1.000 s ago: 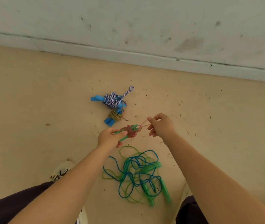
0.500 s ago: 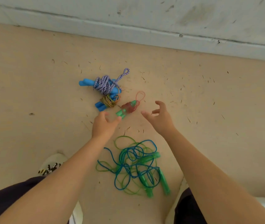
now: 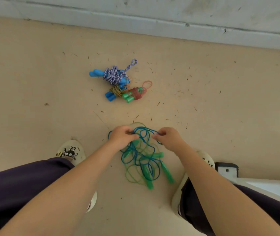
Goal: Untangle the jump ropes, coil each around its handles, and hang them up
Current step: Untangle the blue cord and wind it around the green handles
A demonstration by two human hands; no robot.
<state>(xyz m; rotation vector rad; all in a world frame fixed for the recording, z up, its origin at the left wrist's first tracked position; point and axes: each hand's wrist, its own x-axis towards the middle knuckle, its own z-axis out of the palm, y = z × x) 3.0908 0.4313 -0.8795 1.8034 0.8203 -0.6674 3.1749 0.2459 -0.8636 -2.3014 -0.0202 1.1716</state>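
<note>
A tangle of blue and green jump ropes (image 3: 141, 160) with green handles (image 3: 167, 171) lies on the tan floor between my feet. My left hand (image 3: 121, 137) grips strands at the tangle's upper left. My right hand (image 3: 168, 137) pinches blue cord at its upper right. Farther off lie three coiled ropes side by side: a purple-and-white braided rope on blue handles (image 3: 113, 76), a yellowish rope on blue handles (image 3: 114, 92), and a red rope coiled on green handles (image 3: 135, 93).
A grey wall (image 3: 170, 12) with a baseboard runs across the top. My shoes (image 3: 71, 153) stand on either side of the tangle. A white furniture edge with a black bracket (image 3: 228, 171) is at the lower right. Small debris dots the floor.
The red coiled rope left my hands and now lies beside the other two bundles. Both hands drew back and took hold of the blue-green tangle.
</note>
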